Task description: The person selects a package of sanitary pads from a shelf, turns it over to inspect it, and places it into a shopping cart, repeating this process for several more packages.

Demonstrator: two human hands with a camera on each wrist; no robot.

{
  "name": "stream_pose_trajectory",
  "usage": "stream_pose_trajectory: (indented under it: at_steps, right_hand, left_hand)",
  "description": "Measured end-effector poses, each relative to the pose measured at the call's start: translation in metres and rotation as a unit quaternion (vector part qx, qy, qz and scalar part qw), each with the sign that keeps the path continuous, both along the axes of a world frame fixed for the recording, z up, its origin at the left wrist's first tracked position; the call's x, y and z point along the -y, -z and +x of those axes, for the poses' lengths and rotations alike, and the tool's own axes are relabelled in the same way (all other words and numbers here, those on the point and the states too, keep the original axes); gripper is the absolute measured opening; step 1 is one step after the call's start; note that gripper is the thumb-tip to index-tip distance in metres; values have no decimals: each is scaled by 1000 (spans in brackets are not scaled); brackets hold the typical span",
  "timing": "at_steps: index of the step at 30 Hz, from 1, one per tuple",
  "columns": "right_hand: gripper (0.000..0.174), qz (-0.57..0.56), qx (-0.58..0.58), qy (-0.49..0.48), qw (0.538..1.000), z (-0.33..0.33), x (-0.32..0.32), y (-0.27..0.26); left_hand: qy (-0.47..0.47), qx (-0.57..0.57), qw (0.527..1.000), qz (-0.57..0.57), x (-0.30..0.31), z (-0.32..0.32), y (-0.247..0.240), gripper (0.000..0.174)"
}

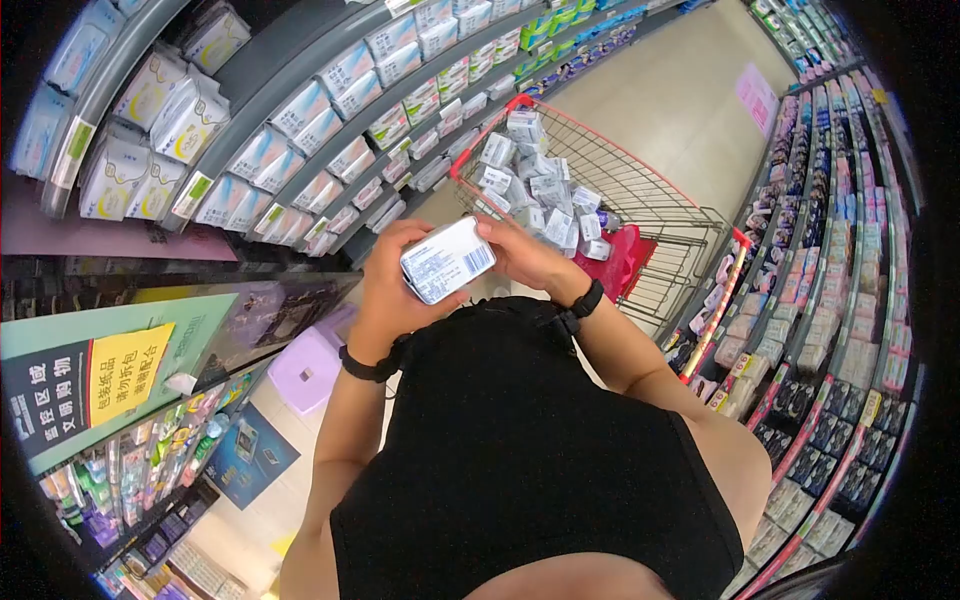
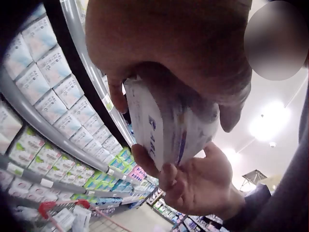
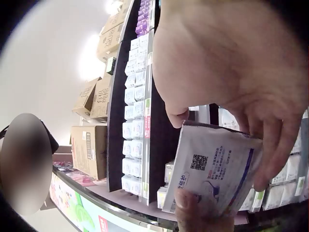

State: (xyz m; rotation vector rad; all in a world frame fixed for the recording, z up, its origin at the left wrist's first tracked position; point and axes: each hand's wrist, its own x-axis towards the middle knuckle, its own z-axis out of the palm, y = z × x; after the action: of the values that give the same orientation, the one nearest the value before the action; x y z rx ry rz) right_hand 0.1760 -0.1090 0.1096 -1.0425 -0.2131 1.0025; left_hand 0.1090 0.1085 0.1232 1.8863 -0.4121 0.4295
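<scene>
Both hands hold a white plastic-wrapped pack of sanitary pads (image 1: 448, 262) in front of the chest, its barcode and small print turned up in the head view. My left hand (image 1: 385, 285) grips the pack's left side and lower edge. At the opposite upper corner, my right hand (image 1: 525, 255) has its thumb on top of the pack. Blue ABC lettering shows on the pack's side (image 2: 152, 128) in the left wrist view. A QR code and a blue stripe mark the printed face (image 3: 212, 164) in the right wrist view.
A shopping cart (image 1: 640, 190) with a pile of similar packs (image 1: 545, 185) and a red item (image 1: 612, 262) stands ahead. Shelves of packs (image 1: 345, 85) run along the left, with more shelves (image 1: 830, 300) on the right. A lilac bin-like box (image 1: 305, 370) stands at the lower left.
</scene>
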Motion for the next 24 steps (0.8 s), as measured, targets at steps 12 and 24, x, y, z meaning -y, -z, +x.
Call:
stream_pose_trajectory:
  at_steps: [12,24]
  right_hand:
    - [88,22,120,-30,992,-7,-34,-8]
    - [85,15,156,-75,985,-2,-49,-8]
  left_hand:
    - [-7,-33,988,-153,-8,-6,3,80]
    - [-33,-137,946,-291,-24,-5,14,65]
